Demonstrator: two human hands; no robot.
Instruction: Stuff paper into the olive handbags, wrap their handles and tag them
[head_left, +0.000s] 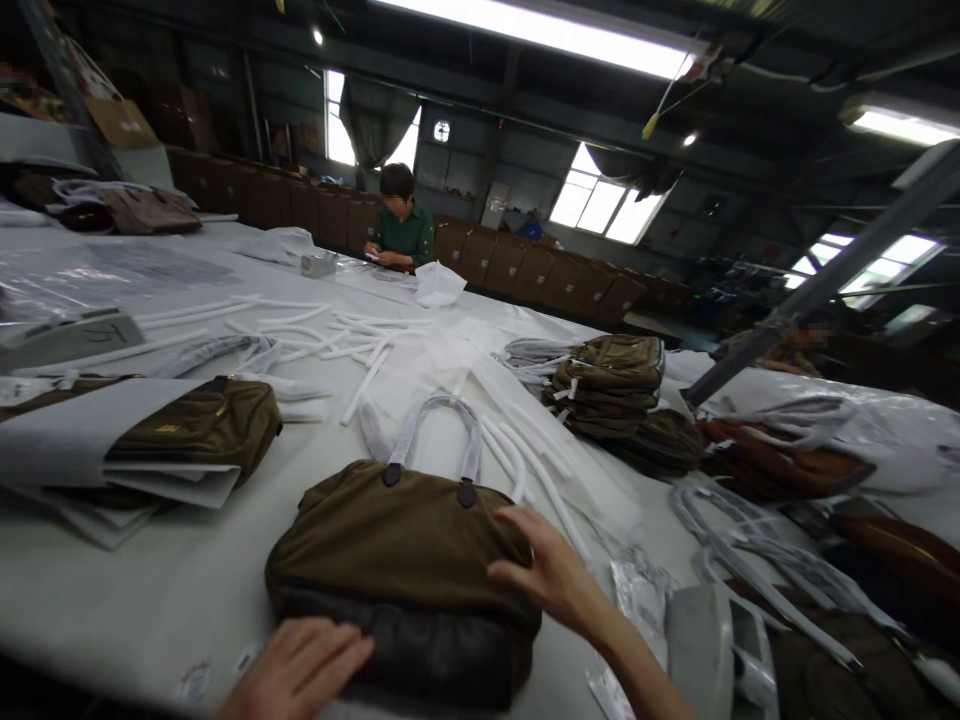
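- White-covered table [67, 600]: used as the shared work surface; loose white tubes [367, 385] are spread mid-table, probably to be in reach.
- Person in green [405, 235]: seen at the far side, hands together at a small white item.
- Stack of olive bags [611, 385]: piled right of centre, likely to save space.
- Olive-brown bag [405, 540]: set near the front edge, between both hands, dark panel towards the wearer, probably for easy access. Handles [450, 405] are pointed away, sheathed in clear wrap, presumably against scuffs.
- Paper-covered bag [202, 430]: laid to the left; white sheets are draped over and under it, likely as surface protection.
- Right hand [555, 575]: thumb and fingers spread on the bag's right end, not clenched; light steadying, by the look of it.
- Left hand [300, 670]: fingers extended, laid at the dark panel's lower left, nothing gripped; thumb can't be seen. Probably a counter-support.
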